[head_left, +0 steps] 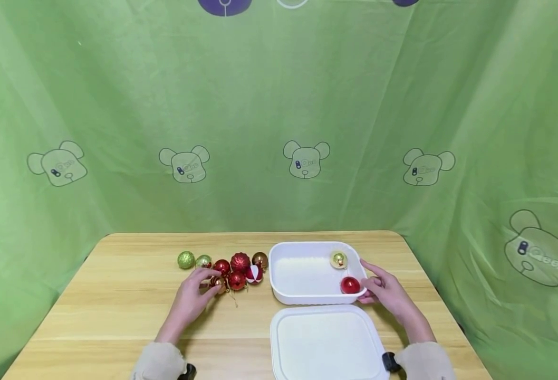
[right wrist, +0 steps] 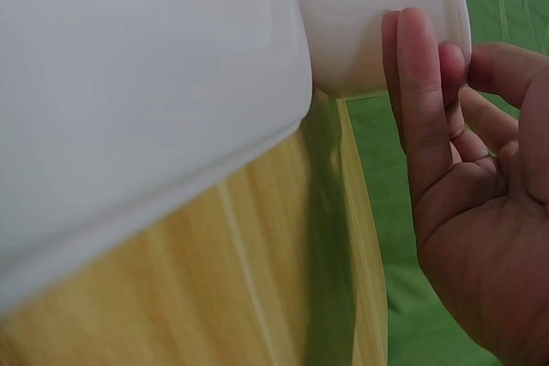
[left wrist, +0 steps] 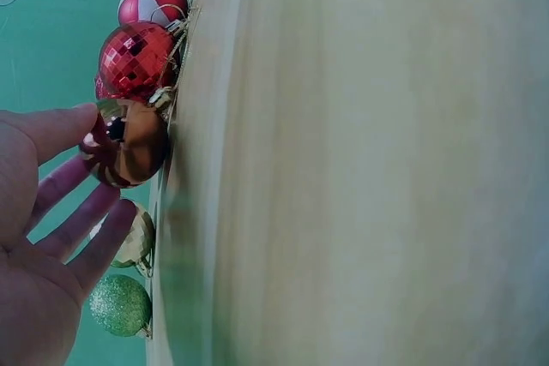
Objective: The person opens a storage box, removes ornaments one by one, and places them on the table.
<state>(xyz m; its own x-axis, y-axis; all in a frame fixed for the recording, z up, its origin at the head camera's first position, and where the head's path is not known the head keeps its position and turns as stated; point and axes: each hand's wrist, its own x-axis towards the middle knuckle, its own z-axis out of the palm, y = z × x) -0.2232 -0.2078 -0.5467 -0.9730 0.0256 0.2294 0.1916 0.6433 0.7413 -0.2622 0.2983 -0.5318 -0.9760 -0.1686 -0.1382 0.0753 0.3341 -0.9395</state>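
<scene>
My left hand [head_left: 190, 300] pinches a shiny copper-coloured Christmas ball [left wrist: 137, 150] between thumb and fingers, at the near left of a cluster of baubles. Touching or close to it are a red faceted ball [left wrist: 137, 59], a red-and-white ball [head_left: 253, 274] and a dark red ball [head_left: 240, 262]. My right hand [head_left: 393, 295] grips the right side of a white plastic box [head_left: 302, 299] near its front corner. Inside the box lie a gold-green ball [head_left: 338, 259] and a red ball [head_left: 350, 285], apart from each other on the right side.
A white lid [head_left: 328, 343] lies flat in front of the box. A green glitter ball [head_left: 186, 259] and a pale green ball [head_left: 204, 262] sit at the cluster's left end, a brown ball [head_left: 260, 260] at its right. Green cloth [head_left: 250, 200] hangs behind the wooden table [head_left: 117, 316].
</scene>
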